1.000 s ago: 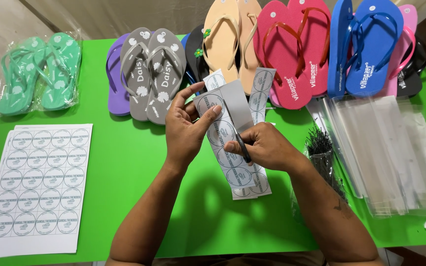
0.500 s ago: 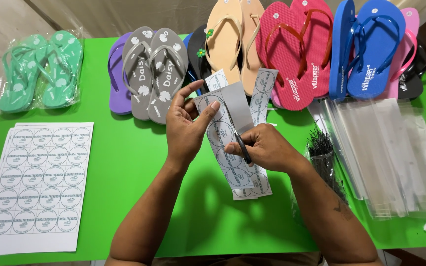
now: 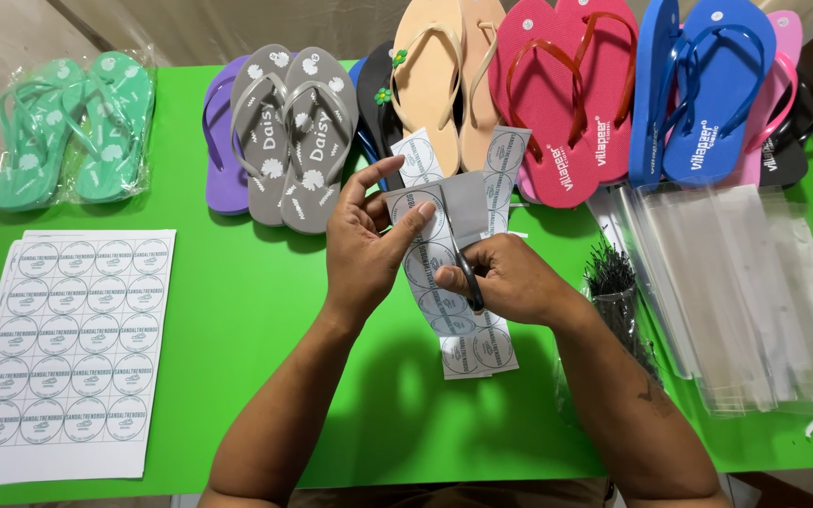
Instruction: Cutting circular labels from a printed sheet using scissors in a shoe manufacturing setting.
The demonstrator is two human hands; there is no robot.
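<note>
Fingers (image 3: 406, 221) of the left hand (image 3: 364, 249) pinch the upper part of a strip of round labels (image 3: 444, 282), thumb on the front face and the rest curled behind it. The right hand (image 3: 510, 282) is closed around a pair of scissors (image 3: 468, 277), dark handle in the grip, grey blades running up along the strip's right edge. The strip hangs above the green table (image 3: 237, 310), near its middle, its lower end drooping down toward the tabletop. Two more label strips (image 3: 505, 160) poke up just behind the hands, in front of the sandals.

Out to the left lies a full sheet of round labels (image 3: 72, 348), flat on the table, well apart from the hands. Beyond it, in the far left corner, a mint-green pair of flip-flops (image 3: 72, 132) sits sealed in a clear bag. Across the back edge runs a row of sandals: a purple one (image 3: 223, 160) tucked under a grey pair (image 3: 294, 136), then a beige pair (image 3: 449, 75), a red pair (image 3: 562, 94), a blue pair (image 3: 698, 89), and pink and black ones at the far right end. On the right side, a stack of clear plastic bags (image 3: 717, 282) is spread over the table, and a bundle of thin black ties in a clear bag (image 3: 613, 282) stands just beside the right forearm.
</note>
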